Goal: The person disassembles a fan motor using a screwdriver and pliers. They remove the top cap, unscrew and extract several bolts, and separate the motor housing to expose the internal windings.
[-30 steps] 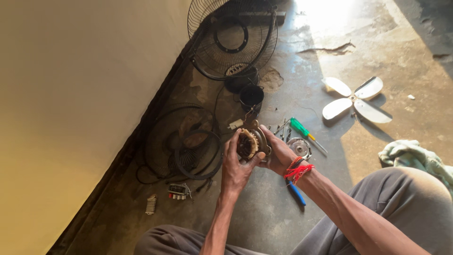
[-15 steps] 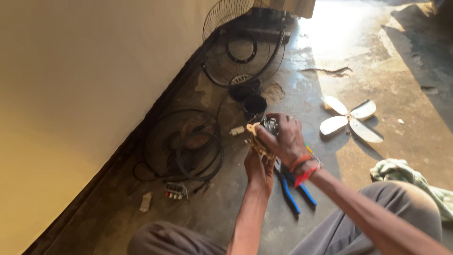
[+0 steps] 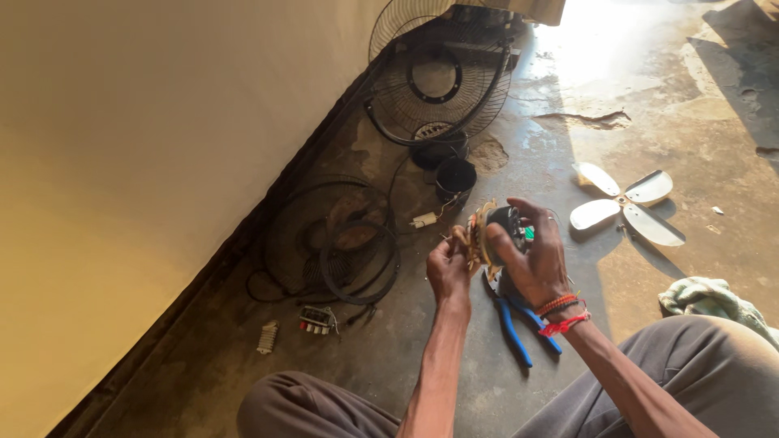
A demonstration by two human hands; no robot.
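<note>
Since half a second ago, we see the hands and the fan motor (image 3: 497, 235) lifted slightly higher, the right hand (image 3: 531, 259) turned further over the motor's dark body. In the head view, that hand's fingers are wrapped around the motor, gripping it above the floor (image 3: 649, 105). The left hand (image 3: 449, 272) has its fingers pinched on the copper winding at the motor's left edge. Blue-handled pliers (image 3: 519, 324) lie on the floor just below the hands. A white fan blade (image 3: 625, 207) rests well to the right, wire fan guards (image 3: 438, 81) by the wall (image 3: 162, 162).
</note>
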